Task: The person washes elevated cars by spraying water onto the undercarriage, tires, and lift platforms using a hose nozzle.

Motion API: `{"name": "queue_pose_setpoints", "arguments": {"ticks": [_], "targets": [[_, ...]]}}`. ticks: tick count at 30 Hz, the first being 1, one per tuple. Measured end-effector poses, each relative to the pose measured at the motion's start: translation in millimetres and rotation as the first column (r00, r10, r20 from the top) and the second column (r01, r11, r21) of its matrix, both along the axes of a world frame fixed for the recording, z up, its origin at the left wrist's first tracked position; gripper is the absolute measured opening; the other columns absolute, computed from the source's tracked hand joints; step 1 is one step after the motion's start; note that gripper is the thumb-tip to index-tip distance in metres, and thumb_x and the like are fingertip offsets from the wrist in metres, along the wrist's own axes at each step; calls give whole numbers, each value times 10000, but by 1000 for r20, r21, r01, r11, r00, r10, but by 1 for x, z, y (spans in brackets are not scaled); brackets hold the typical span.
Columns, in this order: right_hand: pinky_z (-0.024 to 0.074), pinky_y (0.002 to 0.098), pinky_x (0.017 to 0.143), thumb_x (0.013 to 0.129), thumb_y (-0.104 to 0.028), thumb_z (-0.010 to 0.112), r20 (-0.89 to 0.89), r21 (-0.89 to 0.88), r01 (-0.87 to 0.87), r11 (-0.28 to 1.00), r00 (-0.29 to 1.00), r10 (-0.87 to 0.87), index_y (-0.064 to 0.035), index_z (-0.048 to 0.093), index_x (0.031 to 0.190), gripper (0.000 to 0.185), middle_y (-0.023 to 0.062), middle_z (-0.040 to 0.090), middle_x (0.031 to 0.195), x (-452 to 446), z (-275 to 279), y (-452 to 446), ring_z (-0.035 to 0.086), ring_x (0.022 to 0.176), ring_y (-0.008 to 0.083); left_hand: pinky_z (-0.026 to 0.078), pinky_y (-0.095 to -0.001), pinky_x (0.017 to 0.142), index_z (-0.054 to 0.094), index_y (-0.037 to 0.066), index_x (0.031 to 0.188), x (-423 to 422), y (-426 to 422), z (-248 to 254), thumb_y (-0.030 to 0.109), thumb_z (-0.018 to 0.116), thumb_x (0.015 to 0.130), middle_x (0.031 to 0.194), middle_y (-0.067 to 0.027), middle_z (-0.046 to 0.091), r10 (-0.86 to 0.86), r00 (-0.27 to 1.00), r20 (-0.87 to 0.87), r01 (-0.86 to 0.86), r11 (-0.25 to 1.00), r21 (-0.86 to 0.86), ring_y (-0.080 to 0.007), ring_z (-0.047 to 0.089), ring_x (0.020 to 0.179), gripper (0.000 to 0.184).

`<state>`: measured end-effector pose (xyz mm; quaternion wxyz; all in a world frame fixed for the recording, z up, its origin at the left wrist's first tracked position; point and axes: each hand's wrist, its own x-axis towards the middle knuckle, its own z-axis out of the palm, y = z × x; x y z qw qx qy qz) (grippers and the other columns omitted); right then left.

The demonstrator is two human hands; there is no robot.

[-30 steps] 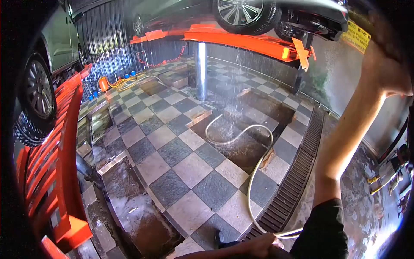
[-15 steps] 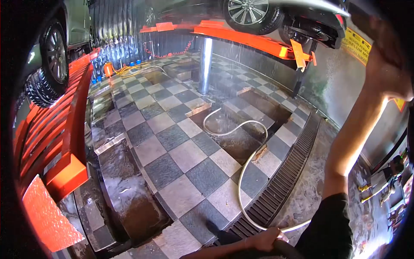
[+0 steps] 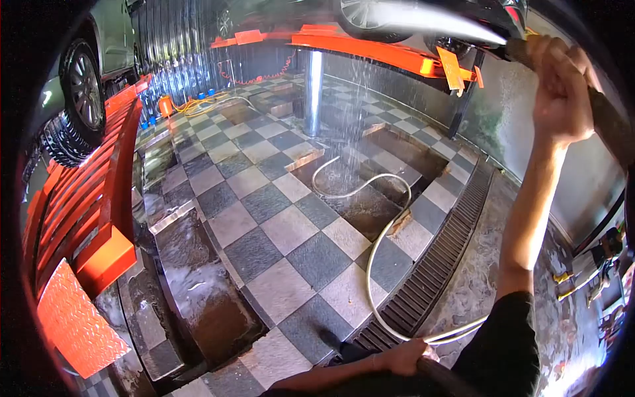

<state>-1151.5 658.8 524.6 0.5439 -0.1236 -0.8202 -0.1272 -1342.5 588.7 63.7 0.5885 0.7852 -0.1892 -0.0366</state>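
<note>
Raised at the upper right, my right hand (image 3: 562, 89) is closed around a dark, thick tube-like spray nozzle (image 3: 519, 53). A white jet of water (image 3: 436, 23) shoots leftward from its tip across the wheel (image 3: 370, 14) of a dark car on an orange lift (image 3: 370, 49). Low in the view, my left hand (image 3: 405, 358) grips a dark hose section (image 3: 444, 376), partly hidden by my sleeve. A cream hose (image 3: 374, 284) winds over the checkered floor and passes just behind this hand. Water drips from the lift.
A second orange lift (image 3: 116, 198) carries a light-coloured car (image 3: 118, 40) at left. Sunken wet pits (image 3: 218, 324) break the tiled floor (image 3: 284, 241). A drain grate (image 3: 443, 271) runs along the right. A metal post (image 3: 313, 99) and an orange container (image 3: 165, 106) stand farther back.
My right hand has come further into view with the nozzle, and a strong white jet now shows at the car. My left hand has shifted slightly left, still gripping.
</note>
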Motion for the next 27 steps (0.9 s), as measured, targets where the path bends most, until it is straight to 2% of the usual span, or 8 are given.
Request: {"name": "queue_pose_setpoints", "arguments": {"ticks": [3, 5, 8, 12, 18, 21, 23, 27], "targets": [[390, 499, 928, 740, -58, 416, -467, 331, 250, 910, 882, -73, 114, 616, 833, 279, 314, 585, 872, -7, 5, 3, 547, 878, 427, 423, -382, 910, 608, -26, 1021, -2, 10, 16, 52, 589, 603, 1028, -206, 616, -68, 995, -68, 76, 990, 121, -311, 571, 1019, 426], [468, 370, 443, 809, -210, 508, -36, 399, 132, 907, 991, -129, -105, 577, 784, 128, 140, 545, 633, -33, 12, 1, 583, 612, 179, 413, -379, 925, 609, -18, 1031, -2, 12, 16, 84, 621, 617, 1038, -203, 613, -33, 997, -76, 39, 996, 76, -303, 563, 1036, 427], [409, 485, 838, 743, -81, 416, -473, 355, 167, 920, 881, 22, 82, 583, 723, 234, 241, 553, 731, -41, -17, 10, 533, 777, 345, 404, -379, 938, 610, -12, 1037, -2, 11, 23, 143, 670, 636, 1041, -201, 612, -50, 998, -49, 52, 998, 41, -291, 557, 1048, 435], [369, 425, 638, 739, -78, 430, -249, -1, 323, 946, 917, -313, -14, 424, 559, 191, 52, 306, 550, -31, -49, 3, 351, 559, 186, 432, -375, 883, 611, -19, 1004, 4, 0, -1, 176, 667, 655, 993, -204, 620, -49, 997, 53, 42, 993, 113, -300, 583, 988, 404], [360, 246, 474, 829, -65, 496, -381, 577, 264, 773, 924, -31, -96, 359, 583, 283, -11, 345, 528, -42, 4, 9, 335, 477, 83, 440, -364, 797, 612, -7, 968, 10, 18, 18, 161, 625, 679, 922, -206, 627, -62, 998, 18, 63, 998, -24, -305, 602, 932, 335], [432, 438, 806, 768, -136, 422, -614, 287, 317, 904, 785, -81, 13, 519, 638, 220, 157, 507, 661, -27, 10, 23, 515, 702, 280, 432, -405, 739, 590, -16, 890, 7, 16, 17, 153, 609, 679, 823, -212, 603, -18, 1000, 0, 18, 1000, 2, -332, 594, 833, 271], [415, 384, 746, 769, -99, 430, -41, -88, -160, 983, 987, 157, -16, 450, 602, 187, 145, 484, 652, -33, -23, 35, 483, 690, 241, 439, -412, 753, 589, -20, 893, 9, 18, 10, 118, 593, 667, 832, -218, 602, -24, 997, 76, 24, 1000, 7, -336, 593, 847, 264], [418, 431, 740, 774, -34, 443, -537, 147, 532, 834, 751, -385, -22, 423, 580, 194, 110, 447, 602, -28, -44, 31, 448, 653, 228, 448, -396, 812, 609, -15, 968, 7, 18, -9, 77, 573, 645, 936, -226, 618, 22, 995, 94, -39, 984, 176, -331, 592, 945, 338]]}}
